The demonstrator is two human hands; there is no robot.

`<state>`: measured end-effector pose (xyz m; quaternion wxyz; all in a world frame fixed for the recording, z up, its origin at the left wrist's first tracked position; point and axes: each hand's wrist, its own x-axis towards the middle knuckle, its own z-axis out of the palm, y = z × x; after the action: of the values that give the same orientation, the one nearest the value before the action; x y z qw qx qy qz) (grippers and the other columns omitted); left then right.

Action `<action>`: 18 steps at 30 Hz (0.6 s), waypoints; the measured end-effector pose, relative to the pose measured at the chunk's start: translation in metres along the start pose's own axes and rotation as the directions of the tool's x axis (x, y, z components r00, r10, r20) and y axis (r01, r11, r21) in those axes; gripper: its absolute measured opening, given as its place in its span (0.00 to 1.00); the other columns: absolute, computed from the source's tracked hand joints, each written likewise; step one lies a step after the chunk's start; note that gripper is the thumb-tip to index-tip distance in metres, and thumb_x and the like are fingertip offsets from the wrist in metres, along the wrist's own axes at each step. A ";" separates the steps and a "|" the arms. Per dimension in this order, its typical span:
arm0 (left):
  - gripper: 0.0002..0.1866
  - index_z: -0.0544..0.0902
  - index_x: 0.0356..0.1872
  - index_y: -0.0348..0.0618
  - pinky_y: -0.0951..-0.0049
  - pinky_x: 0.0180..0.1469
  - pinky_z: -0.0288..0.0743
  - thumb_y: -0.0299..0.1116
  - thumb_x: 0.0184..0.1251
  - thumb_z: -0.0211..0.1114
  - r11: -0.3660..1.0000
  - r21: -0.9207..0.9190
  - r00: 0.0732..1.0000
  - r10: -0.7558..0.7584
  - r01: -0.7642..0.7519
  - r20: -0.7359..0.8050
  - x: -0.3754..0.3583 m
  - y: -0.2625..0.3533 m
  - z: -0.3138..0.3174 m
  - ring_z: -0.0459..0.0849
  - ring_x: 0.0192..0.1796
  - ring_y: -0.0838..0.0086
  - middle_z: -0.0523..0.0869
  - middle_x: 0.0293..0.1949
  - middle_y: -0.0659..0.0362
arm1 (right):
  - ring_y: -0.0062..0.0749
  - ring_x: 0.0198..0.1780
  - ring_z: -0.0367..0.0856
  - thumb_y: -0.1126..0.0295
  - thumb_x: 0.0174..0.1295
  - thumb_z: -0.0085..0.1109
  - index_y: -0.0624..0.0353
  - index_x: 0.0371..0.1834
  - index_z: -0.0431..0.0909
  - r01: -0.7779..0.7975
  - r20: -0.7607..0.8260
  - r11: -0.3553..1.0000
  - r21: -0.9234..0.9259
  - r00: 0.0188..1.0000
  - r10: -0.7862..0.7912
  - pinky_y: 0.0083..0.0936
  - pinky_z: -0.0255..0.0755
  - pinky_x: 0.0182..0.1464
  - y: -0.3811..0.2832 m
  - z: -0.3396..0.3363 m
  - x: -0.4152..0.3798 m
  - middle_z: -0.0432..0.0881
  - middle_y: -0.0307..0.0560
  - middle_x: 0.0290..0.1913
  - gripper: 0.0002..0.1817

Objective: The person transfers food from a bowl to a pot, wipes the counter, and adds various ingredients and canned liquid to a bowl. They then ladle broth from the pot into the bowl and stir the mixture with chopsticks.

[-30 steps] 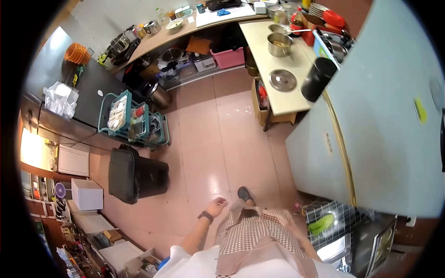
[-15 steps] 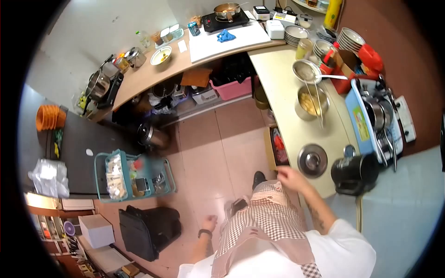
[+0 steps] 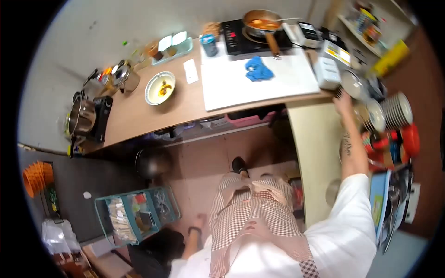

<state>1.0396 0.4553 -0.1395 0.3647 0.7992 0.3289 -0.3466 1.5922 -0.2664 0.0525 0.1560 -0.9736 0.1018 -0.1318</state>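
Observation:
My right arm stretches forward over the side counter, and my right hand is at the near-left edge of a stack of white bowls. Its fingers overlap the side of the stack, so I cannot make out whether they grip a bowl. My left hand hangs low beside my checked apron, smeared by motion, with nothing visible in it. Just left of the bowls stands a white box-shaped device. Another stack of bowls rests on its side to the right.
A pan of reddish food sits on the black induction cooker. A blue cloth lies on the white board. Left of it is a patterned bowl. A teal trolley stands on the floor at left.
I have moved forward towards the back counter. My right hand has gone from beside the counter edge up to the bowl stack. My left hand still hangs low.

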 end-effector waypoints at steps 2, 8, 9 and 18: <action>0.20 0.84 0.47 0.40 0.68 0.42 0.78 0.47 0.72 0.58 0.989 -0.140 0.988 -0.063 0.042 -0.144 0.083 0.016 -0.031 0.84 0.36 0.72 0.87 0.34 0.56 | 0.60 0.68 0.69 0.65 0.57 0.61 0.70 0.72 0.61 -0.182 0.021 0.979 -0.092 0.983 0.185 0.42 0.64 0.71 0.030 0.013 0.043 0.71 0.70 0.67 0.39; 0.17 0.83 0.48 0.36 0.73 0.43 0.79 0.39 0.68 0.68 0.909 -0.289 0.941 0.232 -0.300 -0.247 0.096 0.323 -0.190 0.85 0.38 0.75 0.88 0.36 0.58 | 0.58 0.65 0.74 0.65 0.60 0.62 0.70 0.68 0.69 -0.248 0.367 0.957 -0.152 0.885 0.288 0.39 0.66 0.68 0.077 0.023 0.100 0.77 0.68 0.62 0.33; 0.13 0.81 0.50 0.41 0.80 0.36 0.73 0.37 0.71 0.66 0.764 -0.517 0.920 0.281 -0.387 -0.274 0.112 0.348 -0.196 0.81 0.36 0.81 0.85 0.35 0.63 | 0.57 0.60 0.78 0.65 0.61 0.63 0.69 0.63 0.73 -0.187 0.303 0.967 -0.172 0.924 0.232 0.39 0.70 0.63 0.085 0.025 0.094 0.80 0.67 0.56 0.29; 0.23 0.68 0.65 0.42 0.70 0.48 0.78 0.39 0.74 0.61 0.221 -0.932 0.955 0.137 -0.288 -0.263 0.160 0.511 -0.248 0.83 0.52 0.68 0.80 0.55 0.53 | 0.38 0.33 0.79 0.63 0.69 0.59 0.69 0.38 0.81 -0.270 0.223 0.958 0.094 0.944 0.244 0.34 0.72 0.42 0.092 -0.020 0.096 0.83 0.55 0.31 0.16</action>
<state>1.6017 0.4357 0.0372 0.7977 0.4667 0.3808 0.0295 1.6620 -0.3809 0.0620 0.2414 -0.9489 0.2030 -0.0132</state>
